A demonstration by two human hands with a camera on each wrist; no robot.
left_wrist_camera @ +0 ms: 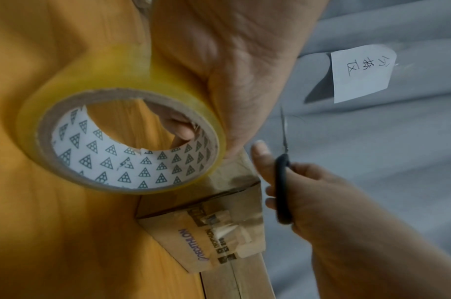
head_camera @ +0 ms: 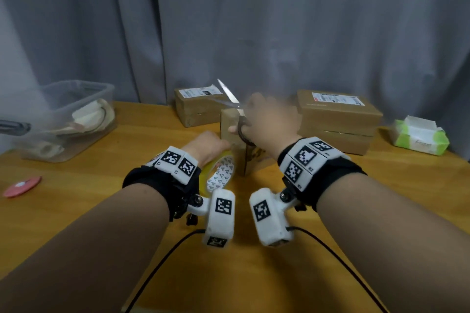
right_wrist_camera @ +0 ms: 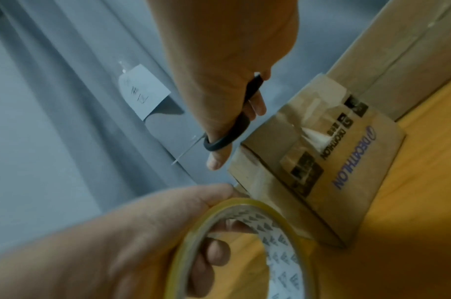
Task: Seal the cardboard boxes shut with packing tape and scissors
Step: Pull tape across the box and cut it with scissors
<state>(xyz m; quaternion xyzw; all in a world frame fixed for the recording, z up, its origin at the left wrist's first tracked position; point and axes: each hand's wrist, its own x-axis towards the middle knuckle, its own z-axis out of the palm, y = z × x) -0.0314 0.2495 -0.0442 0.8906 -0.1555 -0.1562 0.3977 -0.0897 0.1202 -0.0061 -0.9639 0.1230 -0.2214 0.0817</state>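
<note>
Left hand [left_wrist_camera: 232, 66] grips the light, slick tape roll [left_wrist_camera: 122, 141] through its core; right hand [head_camera: 269, 119] fingers the scissors [head_camera: 230, 95] loops beside the stiff box [right_wrist_camera: 321, 161].

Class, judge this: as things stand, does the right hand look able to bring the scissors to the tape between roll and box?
Probably yes: the right hand holds the scissors just above the box, beside the roll, nothing between.

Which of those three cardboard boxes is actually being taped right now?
The small front box, between both hands. The left hand holds the tape roll beside it; the right hand holds scissors above. The two labelled boxes sit untouched behind.
</note>
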